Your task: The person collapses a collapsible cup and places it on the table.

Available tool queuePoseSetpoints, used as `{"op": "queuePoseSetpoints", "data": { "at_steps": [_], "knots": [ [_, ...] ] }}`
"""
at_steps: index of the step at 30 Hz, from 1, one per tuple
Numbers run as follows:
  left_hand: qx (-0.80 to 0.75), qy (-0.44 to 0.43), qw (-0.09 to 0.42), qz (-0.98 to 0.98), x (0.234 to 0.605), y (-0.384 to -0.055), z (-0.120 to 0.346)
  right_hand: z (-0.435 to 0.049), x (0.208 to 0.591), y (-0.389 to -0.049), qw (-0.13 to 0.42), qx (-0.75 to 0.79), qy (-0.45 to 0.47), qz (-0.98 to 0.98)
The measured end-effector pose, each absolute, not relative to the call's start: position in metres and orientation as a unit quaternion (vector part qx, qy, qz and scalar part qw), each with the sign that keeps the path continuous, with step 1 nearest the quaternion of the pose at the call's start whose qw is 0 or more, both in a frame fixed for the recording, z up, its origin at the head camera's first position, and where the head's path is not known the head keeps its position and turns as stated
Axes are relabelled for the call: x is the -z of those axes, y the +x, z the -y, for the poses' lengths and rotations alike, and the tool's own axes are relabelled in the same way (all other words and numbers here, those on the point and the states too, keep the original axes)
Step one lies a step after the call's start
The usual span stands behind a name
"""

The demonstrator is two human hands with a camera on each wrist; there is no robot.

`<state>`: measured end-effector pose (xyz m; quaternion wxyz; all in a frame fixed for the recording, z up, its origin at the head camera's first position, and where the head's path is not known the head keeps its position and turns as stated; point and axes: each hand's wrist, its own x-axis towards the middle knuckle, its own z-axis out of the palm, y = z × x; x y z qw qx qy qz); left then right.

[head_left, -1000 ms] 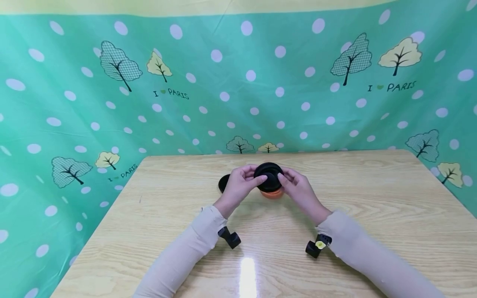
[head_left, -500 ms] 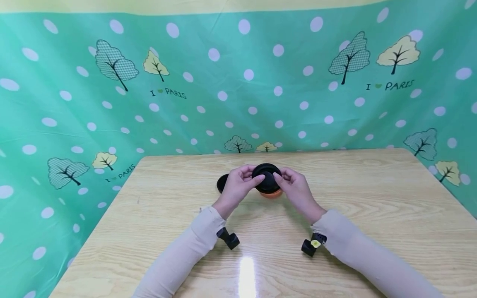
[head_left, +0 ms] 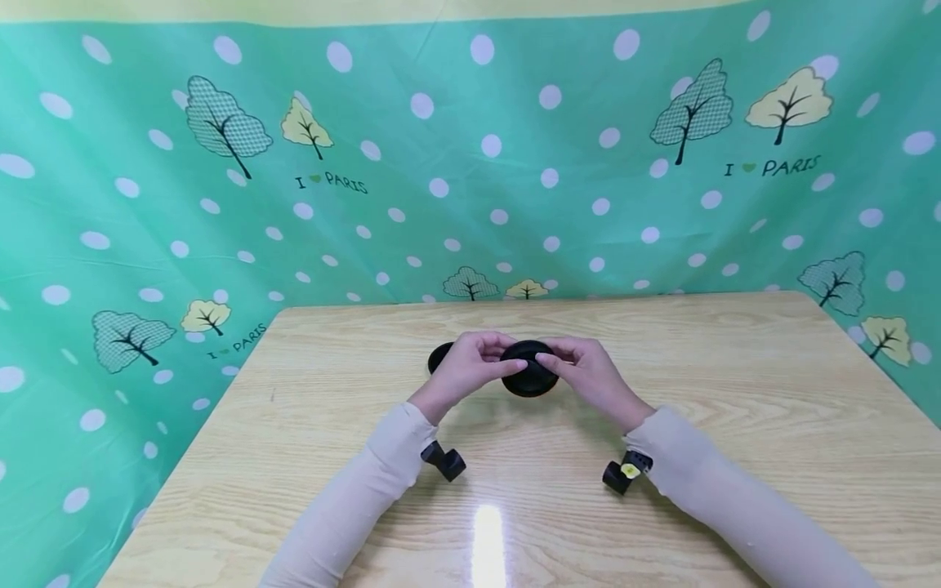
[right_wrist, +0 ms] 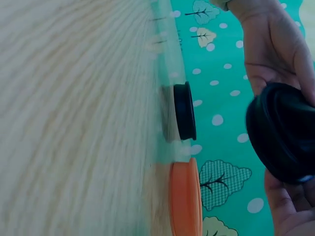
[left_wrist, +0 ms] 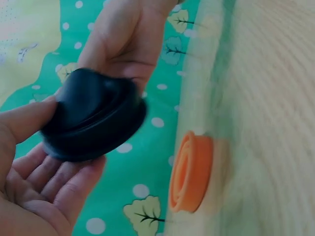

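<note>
A round black lid [head_left: 529, 385] with a raised part on top is held up between both hands, above the table. My left hand [head_left: 465, 371] grips its left edge, thumb on the near face and fingers beneath. On the other side, my right hand [head_left: 592, 377] pinches the rim in the same way. An orange round piece with concentric rims [left_wrist: 191, 172] stands on the table below the lid. From the head view the lid hides nearly all of it. Left of it lies a second black round piece [right_wrist: 185, 111], partly behind my left hand in the head view.
The wood-grain table [head_left: 353, 506] spreads out around the hands. A green dotted cloth with printed trees [head_left: 412, 147] hangs behind and to the sides. Each wrist carries a strapped black camera [head_left: 453, 464].
Both hands have lowered the black lid slightly toward me and tilted it, so it now covers the orange piece in the head view. Both hands keep their hold.
</note>
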<state>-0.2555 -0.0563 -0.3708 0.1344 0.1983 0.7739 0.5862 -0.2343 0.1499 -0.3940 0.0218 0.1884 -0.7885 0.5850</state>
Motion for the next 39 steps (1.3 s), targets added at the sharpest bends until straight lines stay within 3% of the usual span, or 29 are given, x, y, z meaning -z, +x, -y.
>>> {"op": "queuePoseSetpoints", "data": {
  "at_steps": [6, 13, 20, 39],
  "knots": [
    [-0.574, 0.206, 0.15, -0.778, 0.368, -0.256, 0.059, -0.151, 0.391, -0.235, -0.006, -0.578, 0.186, 0.794],
    [-0.598, 0.182, 0.122, -0.771, 0.369, -0.254, 0.056, -0.151, 0.389, -0.236, 0.016, -0.6, 0.14, 0.788],
    [-0.672, 0.139, 0.095, -0.721, 0.373, -0.254, 0.052, -0.149, 0.396, -0.233, -0.017, -0.71, 0.085, 0.698],
    [-0.713, 0.138, 0.077, -0.683, 0.376, -0.251, 0.045, -0.142, 0.39, -0.229, 0.081, -0.703, 0.08, 0.702]
  ]
}}
